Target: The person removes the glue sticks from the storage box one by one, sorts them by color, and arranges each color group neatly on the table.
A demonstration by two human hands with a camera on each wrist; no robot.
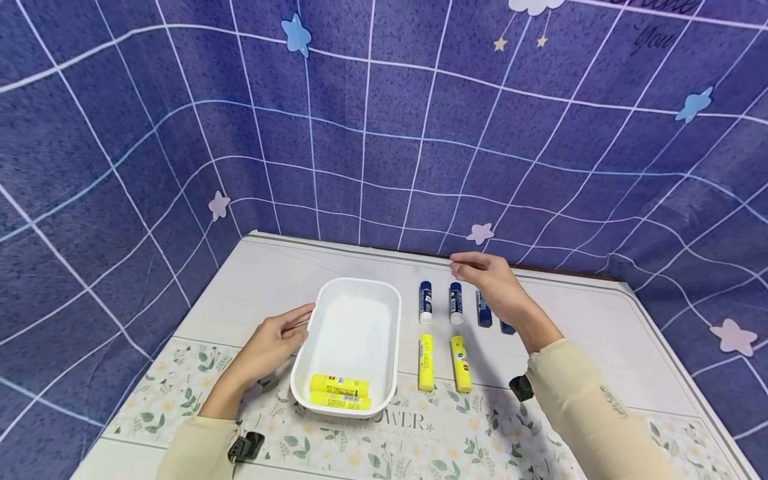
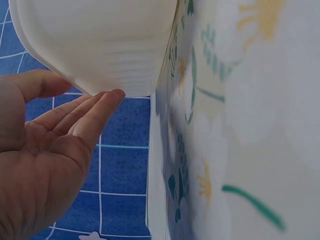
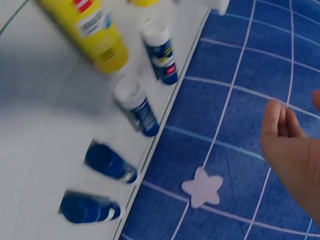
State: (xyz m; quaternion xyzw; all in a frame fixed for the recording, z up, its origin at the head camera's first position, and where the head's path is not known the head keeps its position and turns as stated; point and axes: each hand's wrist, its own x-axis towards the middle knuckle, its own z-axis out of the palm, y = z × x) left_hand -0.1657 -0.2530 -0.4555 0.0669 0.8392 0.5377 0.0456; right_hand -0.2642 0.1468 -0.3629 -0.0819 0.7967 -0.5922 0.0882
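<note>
My left hand rests its fingertips against the left side of a white plastic tray; in the left wrist view the fingers lie mostly straight at the tray's rim. Two yellow glue sticks lie side by side inside, at the tray's near end. Above the back of the table, my right hand holds nothing, its fingers loosely bent. Several blue glue sticks lie in a row below it, and the hand and wrist partly cover the two rightmost. Nearer me, two more yellow glue sticks lie apart, right of the tray.
The table has a white back part and a floral-print front part. A blue gridded curtain with stars hangs behind its back edge and round the sides. Small black devices are worn at both wrists.
</note>
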